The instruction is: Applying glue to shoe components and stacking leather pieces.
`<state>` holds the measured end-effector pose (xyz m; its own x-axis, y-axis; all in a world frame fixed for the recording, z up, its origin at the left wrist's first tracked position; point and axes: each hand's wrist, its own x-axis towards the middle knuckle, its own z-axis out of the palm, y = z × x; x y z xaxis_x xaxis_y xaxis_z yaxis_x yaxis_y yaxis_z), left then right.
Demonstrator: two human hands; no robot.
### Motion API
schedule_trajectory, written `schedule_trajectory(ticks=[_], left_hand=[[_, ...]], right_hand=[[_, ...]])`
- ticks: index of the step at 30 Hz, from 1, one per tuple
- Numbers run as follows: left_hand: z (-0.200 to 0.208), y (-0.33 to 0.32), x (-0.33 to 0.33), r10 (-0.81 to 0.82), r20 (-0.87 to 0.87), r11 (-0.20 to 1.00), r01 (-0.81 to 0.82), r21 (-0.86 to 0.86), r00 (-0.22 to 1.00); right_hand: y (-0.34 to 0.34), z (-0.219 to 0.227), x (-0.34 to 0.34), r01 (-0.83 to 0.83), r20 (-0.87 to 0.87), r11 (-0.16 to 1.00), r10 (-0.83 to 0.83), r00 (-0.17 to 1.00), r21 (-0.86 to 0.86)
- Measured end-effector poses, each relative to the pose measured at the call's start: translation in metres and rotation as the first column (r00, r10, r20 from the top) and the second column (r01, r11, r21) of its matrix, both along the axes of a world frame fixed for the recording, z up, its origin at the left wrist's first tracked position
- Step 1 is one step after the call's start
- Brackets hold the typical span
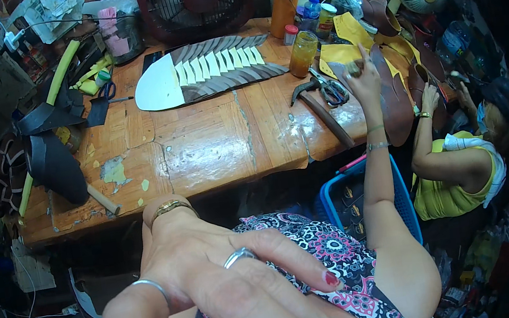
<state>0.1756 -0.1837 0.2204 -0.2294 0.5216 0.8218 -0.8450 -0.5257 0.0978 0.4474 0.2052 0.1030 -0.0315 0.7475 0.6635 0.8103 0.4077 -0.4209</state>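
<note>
My left hand is large and close in front, over my patterned lap. Its fingers stretch toward the lower right, holding nothing visible. A gold bracelet, silver rings and one red nail show. At the right end of the table is my right hand, index finger extended, by yellow leather-like pieces and a brown piece. Whether it touches them is unclear. Left of it lie a hammer and dark-handled pliers. Fanned brown strips with pale yellow pieces lie beside a white rounded sheet.
A box fan stands behind the wooden table, near a jar of amber stuff. Scissors and black pieces lie left. A blue basket stands below my right arm. Another person sits at right.
</note>
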Motion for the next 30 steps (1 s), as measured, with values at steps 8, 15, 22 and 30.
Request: schedule_trajectory(ticks=[8,15,22,30], left_hand=[[0.004,0.015,-0.003,0.134,-0.243,0.986,-0.104,0.130,0.961],[0.006,0.020,-0.017,0.109,-0.375,0.980,-0.036,0.196,0.921],[0.005,0.024,-0.035,0.047,-0.506,0.968,0.086,0.236,0.861],[-0.008,0.068,-0.028,0.255,-0.364,0.865,-0.043,0.500,0.896]], right_hand=[[0.082,0.036,-0.084,-0.460,0.107,0.873,0.448,0.888,0.161],[0.103,0.009,-0.098,-0.232,0.374,0.970,0.191,0.908,0.068],[0.106,-0.004,-0.104,-0.280,0.343,0.919,0.177,0.923,0.278],[0.117,0.000,-0.120,-0.319,0.324,0.916,0.232,0.917,0.245]])
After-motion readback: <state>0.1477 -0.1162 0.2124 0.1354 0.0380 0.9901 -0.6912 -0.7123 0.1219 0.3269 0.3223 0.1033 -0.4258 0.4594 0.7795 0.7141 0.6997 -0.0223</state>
